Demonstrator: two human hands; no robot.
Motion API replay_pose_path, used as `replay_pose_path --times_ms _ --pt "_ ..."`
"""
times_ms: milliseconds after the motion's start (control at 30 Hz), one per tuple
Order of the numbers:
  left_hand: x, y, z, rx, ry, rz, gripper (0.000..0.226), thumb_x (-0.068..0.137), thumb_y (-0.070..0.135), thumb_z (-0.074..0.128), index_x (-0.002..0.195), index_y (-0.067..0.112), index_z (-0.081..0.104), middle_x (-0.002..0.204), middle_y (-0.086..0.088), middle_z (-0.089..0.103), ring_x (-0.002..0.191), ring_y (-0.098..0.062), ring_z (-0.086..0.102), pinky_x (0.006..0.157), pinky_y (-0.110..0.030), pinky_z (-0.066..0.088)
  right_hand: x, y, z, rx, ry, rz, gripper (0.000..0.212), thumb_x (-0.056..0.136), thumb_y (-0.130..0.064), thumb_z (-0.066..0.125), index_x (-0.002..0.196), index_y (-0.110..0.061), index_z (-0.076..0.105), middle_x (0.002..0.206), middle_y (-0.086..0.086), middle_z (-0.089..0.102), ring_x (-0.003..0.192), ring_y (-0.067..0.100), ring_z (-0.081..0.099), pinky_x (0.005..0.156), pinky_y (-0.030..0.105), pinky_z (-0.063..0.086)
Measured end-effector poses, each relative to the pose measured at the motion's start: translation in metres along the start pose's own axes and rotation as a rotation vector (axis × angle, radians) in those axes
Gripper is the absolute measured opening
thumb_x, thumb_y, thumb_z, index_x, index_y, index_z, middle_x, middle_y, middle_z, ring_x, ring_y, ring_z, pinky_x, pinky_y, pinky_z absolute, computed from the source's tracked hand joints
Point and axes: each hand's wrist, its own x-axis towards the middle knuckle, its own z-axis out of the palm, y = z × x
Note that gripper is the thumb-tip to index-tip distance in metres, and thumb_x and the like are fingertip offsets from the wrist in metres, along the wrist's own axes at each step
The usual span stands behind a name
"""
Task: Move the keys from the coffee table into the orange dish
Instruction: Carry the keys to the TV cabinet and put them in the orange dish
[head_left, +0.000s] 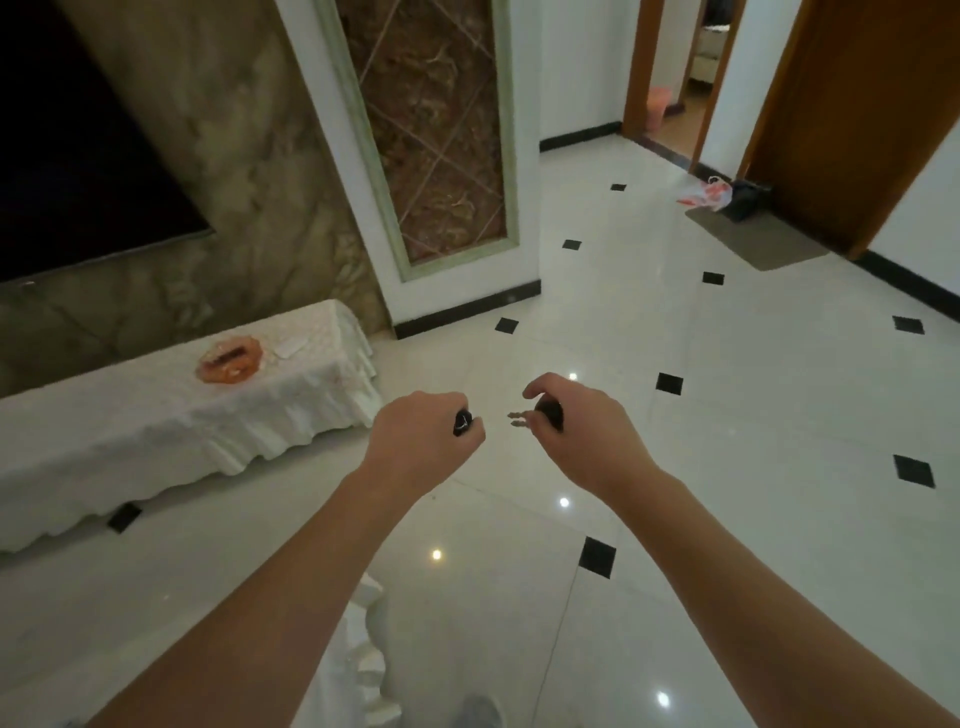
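Nearest the camera, a scalloped white cloth edge (363, 649) showed beneath the forearms, probably the coffee table's cover, though that could not be confirmed. Above it both bare arms reached forward over the glossy white tiled floor with black diamond insets (727, 415). The left hand (423, 441) was curled into a closed fist around a small black fob-like object (462, 422), only its end peeking out beside the thumb. Just to the right of that grip, the right hand (576, 431) pinched shut on a black-headed bunch of silvery metal keys (535, 415), blades jutting toward the left fist; holding them by the head likely kept the blades free for dropping. Whether the two pieces were joined by a ring could not be told. Well beyond the left grip and off to its left sat the orange faceted glass dish (231, 359) on the long table draped in white embossed cloth (156, 426), something dark already lying in it. The keys seemed mid-carry, the dish not yet reached.
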Motion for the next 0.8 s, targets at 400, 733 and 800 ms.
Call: replay_pose_path --times_ms 400,733,800 --pt "0.108 -0.117 0.035 -0.059 0.025 -0.145 0.026 0.087 0.050 0.049 0.079 0.027 0.043 0.060 0.009 0.054 0.052 -0.007 0.050 0.049 -0.027 0.046 0.176 -0.025 0.061 -0.138 -0.147 -0.166 0.022 0.092 -0.030 0.057 0.114 -0.028 0.057 0.095 -0.011 0.065 0.072 0.003 0.054 0.061 0.008 0.033" --pt "0.227 -0.209 0.032 -0.026 0.034 -0.166 0.027 0.089 0.052 0.050 0.076 0.028 0.047 0.061 0.012 0.055 0.051 -0.005 0.048 0.048 -0.019 0.035 0.325 -0.063 0.110 -0.190 -0.162 -0.267 0.019 0.092 -0.031 0.057 0.110 -0.024 0.061 0.101 -0.008 0.066 0.080 0.007 0.059 0.072 0.019 0.046" --pt "0.241 -0.228 0.032 -0.030 0.035 -0.207 0.025 0.089 0.052 0.051 0.080 0.028 0.048 0.067 0.011 0.060 0.055 -0.005 0.051 0.051 -0.019 0.040 0.352 -0.069 0.124 -0.188 -0.190 -0.293 0.020 0.092 -0.031 0.056 0.110 -0.024 0.061 0.101 -0.008 0.065 0.082 0.007 0.059 0.075 0.022 0.049"
